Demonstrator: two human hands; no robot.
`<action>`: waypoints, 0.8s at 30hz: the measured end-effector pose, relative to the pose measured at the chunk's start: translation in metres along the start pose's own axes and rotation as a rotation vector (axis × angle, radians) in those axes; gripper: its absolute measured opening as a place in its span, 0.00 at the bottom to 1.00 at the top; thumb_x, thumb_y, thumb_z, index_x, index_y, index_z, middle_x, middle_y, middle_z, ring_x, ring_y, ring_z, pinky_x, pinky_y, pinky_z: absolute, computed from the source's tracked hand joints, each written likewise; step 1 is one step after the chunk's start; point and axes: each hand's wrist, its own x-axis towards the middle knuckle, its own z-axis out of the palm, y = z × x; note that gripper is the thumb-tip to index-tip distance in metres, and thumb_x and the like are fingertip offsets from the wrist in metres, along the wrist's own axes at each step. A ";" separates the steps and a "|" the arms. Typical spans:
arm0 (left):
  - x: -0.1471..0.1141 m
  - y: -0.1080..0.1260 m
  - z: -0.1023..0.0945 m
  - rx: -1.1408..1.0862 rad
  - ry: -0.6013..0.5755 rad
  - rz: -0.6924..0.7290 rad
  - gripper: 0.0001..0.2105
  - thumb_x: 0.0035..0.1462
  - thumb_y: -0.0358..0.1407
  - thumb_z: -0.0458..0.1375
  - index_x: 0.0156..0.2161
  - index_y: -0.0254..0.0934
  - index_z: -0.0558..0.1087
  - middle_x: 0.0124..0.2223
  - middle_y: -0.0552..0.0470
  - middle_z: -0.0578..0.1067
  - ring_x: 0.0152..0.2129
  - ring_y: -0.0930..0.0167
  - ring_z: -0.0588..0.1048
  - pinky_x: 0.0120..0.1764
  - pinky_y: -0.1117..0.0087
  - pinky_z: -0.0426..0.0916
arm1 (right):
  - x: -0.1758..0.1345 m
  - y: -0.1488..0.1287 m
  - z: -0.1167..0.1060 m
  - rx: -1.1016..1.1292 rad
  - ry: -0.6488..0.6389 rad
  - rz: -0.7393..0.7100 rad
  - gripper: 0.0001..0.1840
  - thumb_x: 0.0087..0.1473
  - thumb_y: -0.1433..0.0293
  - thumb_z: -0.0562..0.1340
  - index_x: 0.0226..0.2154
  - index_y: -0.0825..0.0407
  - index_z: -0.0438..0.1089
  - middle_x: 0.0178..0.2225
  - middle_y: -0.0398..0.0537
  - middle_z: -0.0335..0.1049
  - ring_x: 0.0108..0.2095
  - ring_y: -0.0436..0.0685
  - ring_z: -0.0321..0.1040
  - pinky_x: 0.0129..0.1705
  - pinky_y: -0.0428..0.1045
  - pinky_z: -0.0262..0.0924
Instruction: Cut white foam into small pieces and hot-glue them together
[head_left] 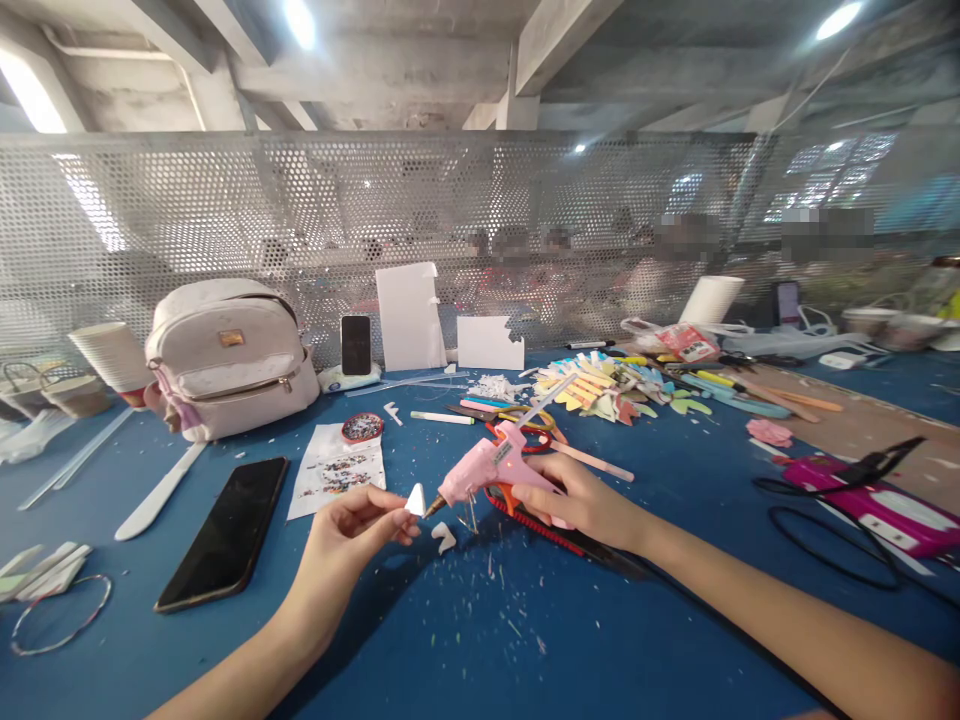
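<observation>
My right hand (574, 495) is wrapped round the handle of a pink hot glue gun (476, 468), a clear glue stick (546, 402) poking from its back end. Its nozzle points down and left, at or very near a small white triangular piece (415, 500). That piece is pinched between the fingertips of my left hand (360, 525). Just below the nozzle, another small white curved piece (444, 538) lies on the blue table (480, 640). Behind the gun are red-handled scissors (529, 436), partly hidden. A red and black tool, perhaps a utility knife (547, 530), lies under my right hand.
A black phone (225, 530) and a paper with beads (337, 470) lie left. A pale backpack (229, 360) stands behind them. Coloured cut pieces (600, 385) are heaped at the back. A magenta power strip (870, 505) with black cable lies right.
</observation>
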 end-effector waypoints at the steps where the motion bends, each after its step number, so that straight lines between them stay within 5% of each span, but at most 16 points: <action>1: 0.000 0.000 0.000 0.001 -0.005 0.002 0.13 0.44 0.42 0.71 0.28 0.34 0.77 0.25 0.52 0.79 0.24 0.73 0.76 0.32 0.75 0.71 | 0.000 0.000 0.000 0.002 -0.004 0.000 0.25 0.57 0.48 0.59 0.25 0.53 0.61 0.19 0.38 0.56 0.19 0.47 0.52 0.20 0.45 0.44; 24: 0.001 0.006 -0.004 0.167 -0.010 0.100 0.09 0.46 0.41 0.69 0.27 0.35 0.80 0.24 0.50 0.79 0.24 0.71 0.76 0.32 0.73 0.72 | 0.000 0.002 -0.004 0.016 -0.020 0.036 0.25 0.56 0.48 0.60 0.26 0.53 0.61 0.20 0.39 0.58 0.19 0.47 0.53 0.21 0.44 0.46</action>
